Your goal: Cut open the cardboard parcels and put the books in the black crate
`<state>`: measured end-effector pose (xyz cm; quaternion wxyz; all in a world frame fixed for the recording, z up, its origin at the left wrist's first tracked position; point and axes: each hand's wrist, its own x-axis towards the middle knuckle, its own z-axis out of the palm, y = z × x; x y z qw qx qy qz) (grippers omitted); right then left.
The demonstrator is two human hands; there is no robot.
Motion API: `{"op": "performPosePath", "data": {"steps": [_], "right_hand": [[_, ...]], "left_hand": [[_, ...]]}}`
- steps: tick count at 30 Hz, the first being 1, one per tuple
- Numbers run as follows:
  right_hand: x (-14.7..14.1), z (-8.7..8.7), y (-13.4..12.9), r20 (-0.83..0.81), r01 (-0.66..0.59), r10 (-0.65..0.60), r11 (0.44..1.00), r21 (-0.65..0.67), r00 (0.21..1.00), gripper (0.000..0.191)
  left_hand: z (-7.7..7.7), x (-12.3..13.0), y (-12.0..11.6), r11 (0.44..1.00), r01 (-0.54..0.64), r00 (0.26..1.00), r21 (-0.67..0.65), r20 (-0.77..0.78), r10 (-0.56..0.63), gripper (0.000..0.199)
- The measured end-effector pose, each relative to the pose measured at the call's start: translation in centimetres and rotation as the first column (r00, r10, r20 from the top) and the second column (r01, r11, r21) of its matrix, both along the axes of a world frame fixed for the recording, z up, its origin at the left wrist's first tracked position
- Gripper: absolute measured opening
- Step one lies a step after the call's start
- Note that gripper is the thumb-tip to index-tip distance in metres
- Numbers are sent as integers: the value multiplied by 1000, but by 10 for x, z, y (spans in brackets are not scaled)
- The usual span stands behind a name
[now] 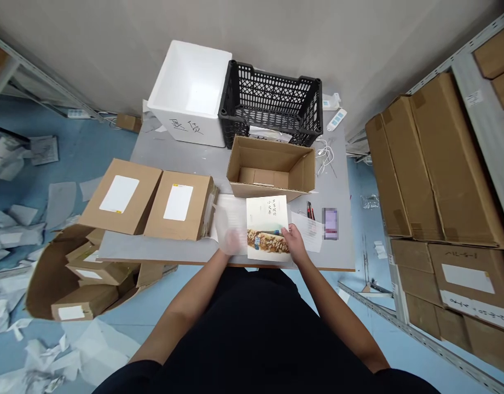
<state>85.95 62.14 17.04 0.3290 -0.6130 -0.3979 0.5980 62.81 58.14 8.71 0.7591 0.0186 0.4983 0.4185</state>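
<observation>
Right hand (pixel 296 243) at the book's right edge, fingers (pixel 287 231) closed on the cover and seemingly gripping it, though the exact finger placement under the edge is hard to see. Left hand (pixel 231 241) is a motion-blurred pale smear just left of the book, so finger spread cannot be told, and contact with the book or paper is unclear. The softcover book (pixel 268 227) lies flat on the tabletop (pixel 169 156) near the front edge, between the hands, with a smooth pale cover, a small printed title in Asian characters, and a long illustration across the lower part. A white sheet (pixel 232 214) sticks out from under its left side, and a thinner printed paper (pixel 307 232) lies by its right side, text too small to read. Just beyond the book sits an open corrugated cardboard box (pixel 271 167), flaps spread and empty apart from a cardboard insert on its floor. To the right are a pen-like red and black tool (pixel 310 211), partly cut off by the paper, and a phone-sized rectangle (pixel 330 223) pixelated beyond recognition. Two sealed kraft boxes (pixel 151 200) with white labels sit left of the book. Farther back are a black plastic mesh crate (pixel 270 104) and a white foam box (pixel 190 93), open, with handwritten characters on its side. Torn white paper (pixel 91 350) is scattered on the blue floor (pixel 112 295).
</observation>
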Motion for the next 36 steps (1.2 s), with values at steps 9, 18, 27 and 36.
{"op": "performPosePath", "data": {"steps": [9,18,27,36], "right_hand": [[44,69,-16,-204,76,-70,997,26,976,34],[44,106,-22,-341,187,-123,969,163,932,27],[14,120,-33,-438,211,-119,963,167,891,25],[22,154,-36,-571,-30,132,982,184,810,58]], "left_hand": [[76,-37,-32,895,-372,748,248,-491,447,45],[221,-4,-45,767,67,559,638,-661,501,47],[186,60,-1,877,2,829,481,-491,267,41],[191,70,7,857,-212,892,470,-265,366,37]]}}
